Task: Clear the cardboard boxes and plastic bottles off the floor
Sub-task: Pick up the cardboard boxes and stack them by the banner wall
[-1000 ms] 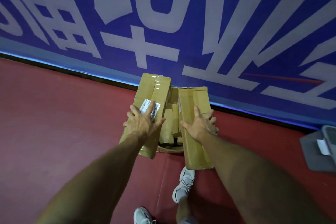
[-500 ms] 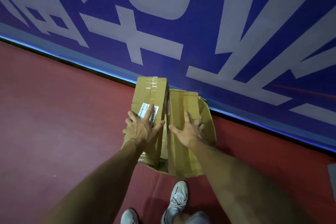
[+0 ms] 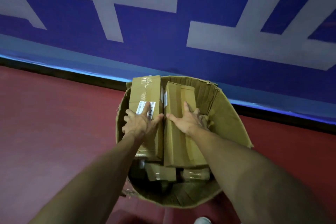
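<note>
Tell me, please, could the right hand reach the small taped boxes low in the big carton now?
Probably not: the right hand holds a long box lying over the small taped boxes; only their near ends show.

Matt cardboard boxes (image 3: pixel 145 92) with glossy tape (image 3: pixel 147 82); matt red floor (image 3: pixel 54 114).
</note>
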